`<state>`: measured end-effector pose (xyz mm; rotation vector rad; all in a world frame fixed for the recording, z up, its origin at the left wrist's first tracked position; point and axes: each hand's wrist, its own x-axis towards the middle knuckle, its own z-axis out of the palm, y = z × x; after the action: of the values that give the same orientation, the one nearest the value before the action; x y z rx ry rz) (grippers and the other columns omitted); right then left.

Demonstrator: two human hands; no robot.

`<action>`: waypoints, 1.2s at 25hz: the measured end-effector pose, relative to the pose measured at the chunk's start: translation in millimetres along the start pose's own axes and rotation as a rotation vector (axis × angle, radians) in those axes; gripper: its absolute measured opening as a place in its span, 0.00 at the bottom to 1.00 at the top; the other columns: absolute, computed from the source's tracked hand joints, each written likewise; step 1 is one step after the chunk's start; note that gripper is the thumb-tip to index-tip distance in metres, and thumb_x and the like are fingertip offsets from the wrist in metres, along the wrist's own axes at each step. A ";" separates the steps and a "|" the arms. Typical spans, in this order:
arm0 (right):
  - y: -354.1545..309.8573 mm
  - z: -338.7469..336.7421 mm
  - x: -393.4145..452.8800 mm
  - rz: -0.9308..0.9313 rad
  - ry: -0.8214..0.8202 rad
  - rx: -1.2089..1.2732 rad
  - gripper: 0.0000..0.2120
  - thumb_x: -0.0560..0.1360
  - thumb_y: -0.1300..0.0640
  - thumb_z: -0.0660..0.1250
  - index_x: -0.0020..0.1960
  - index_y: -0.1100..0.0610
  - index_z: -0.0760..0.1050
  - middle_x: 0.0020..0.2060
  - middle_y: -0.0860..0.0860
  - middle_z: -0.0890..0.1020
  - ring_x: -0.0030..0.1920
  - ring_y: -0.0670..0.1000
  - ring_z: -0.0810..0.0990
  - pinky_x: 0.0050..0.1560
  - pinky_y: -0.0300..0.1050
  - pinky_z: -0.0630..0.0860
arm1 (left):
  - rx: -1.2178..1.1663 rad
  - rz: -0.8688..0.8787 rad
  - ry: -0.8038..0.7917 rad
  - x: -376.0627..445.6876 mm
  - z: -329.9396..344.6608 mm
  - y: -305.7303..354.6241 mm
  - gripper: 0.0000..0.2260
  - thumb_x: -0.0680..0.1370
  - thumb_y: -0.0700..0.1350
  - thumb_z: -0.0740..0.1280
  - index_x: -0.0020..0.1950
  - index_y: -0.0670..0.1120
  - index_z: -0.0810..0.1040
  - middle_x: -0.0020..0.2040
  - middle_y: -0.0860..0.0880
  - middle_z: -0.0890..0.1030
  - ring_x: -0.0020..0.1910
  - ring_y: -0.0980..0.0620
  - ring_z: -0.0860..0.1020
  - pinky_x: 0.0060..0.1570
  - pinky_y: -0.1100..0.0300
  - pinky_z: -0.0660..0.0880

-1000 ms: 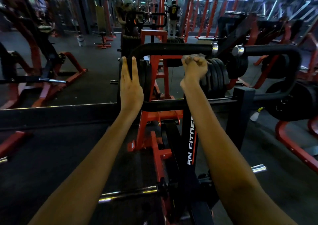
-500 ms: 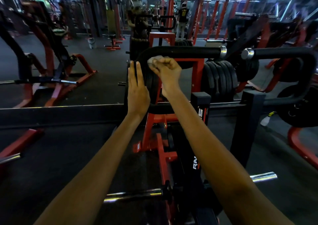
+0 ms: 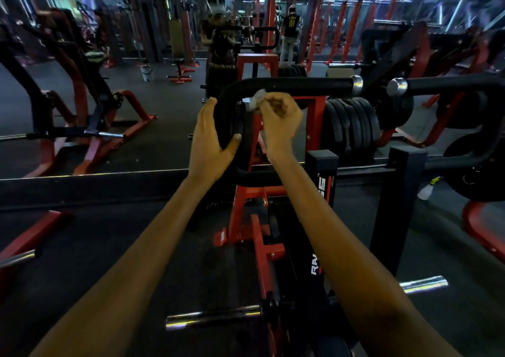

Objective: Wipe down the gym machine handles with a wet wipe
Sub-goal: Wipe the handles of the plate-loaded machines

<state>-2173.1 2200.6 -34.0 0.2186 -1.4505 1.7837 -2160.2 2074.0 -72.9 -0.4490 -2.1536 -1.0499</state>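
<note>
The right hand (image 3: 281,110) is pinching the wet wipe (image 3: 255,101) against the left handle (image 3: 287,84) at its bend; the left hand (image 3: 210,140), fingers spread, is bracing the handle's downward leg. Wiping looks midway; next probably calls for rubbing down that leg.

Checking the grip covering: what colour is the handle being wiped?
Black, with a chrome end cap; the head view shows the handle under the wipe.
</note>
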 end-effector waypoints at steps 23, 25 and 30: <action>-25.6 -44.7 46.1 -0.375 0.018 -0.667 0.04 0.72 0.66 0.66 0.41 0.62 0.80 0.36 0.53 0.77 0.32 0.34 0.68 0.39 0.20 0.64 | 0.257 -0.196 -0.092 60.0 -6.0 45.0 0.21 0.73 0.40 0.69 0.62 0.43 0.64 0.56 0.45 0.75 0.50 0.48 0.77 0.43 0.56 0.72; -21.5 -25.4 30.0 -0.455 -0.131 -0.660 0.03 0.72 0.68 0.67 0.43 0.63 0.80 0.37 0.52 0.77 0.34 0.36 0.69 0.41 0.21 0.66 | 0.306 -0.149 -0.108 66.8 -8.1 48.6 0.19 0.74 0.41 0.69 0.61 0.43 0.66 0.54 0.46 0.76 0.50 0.49 0.76 0.42 0.58 0.68; -28.6 -48.4 42.9 -0.439 -0.127 -0.635 0.05 0.72 0.67 0.68 0.47 0.64 0.81 0.40 0.54 0.76 0.36 0.36 0.68 0.42 0.21 0.67 | 0.218 -0.115 -0.165 65.3 -7.8 43.8 0.17 0.74 0.39 0.68 0.60 0.43 0.67 0.55 0.46 0.75 0.49 0.51 0.75 0.43 0.60 0.68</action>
<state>-2165.7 2264.0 -3.4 0.2924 -1.8162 0.9214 -2177.9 2095.2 1.1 -0.3214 -2.4342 -0.8507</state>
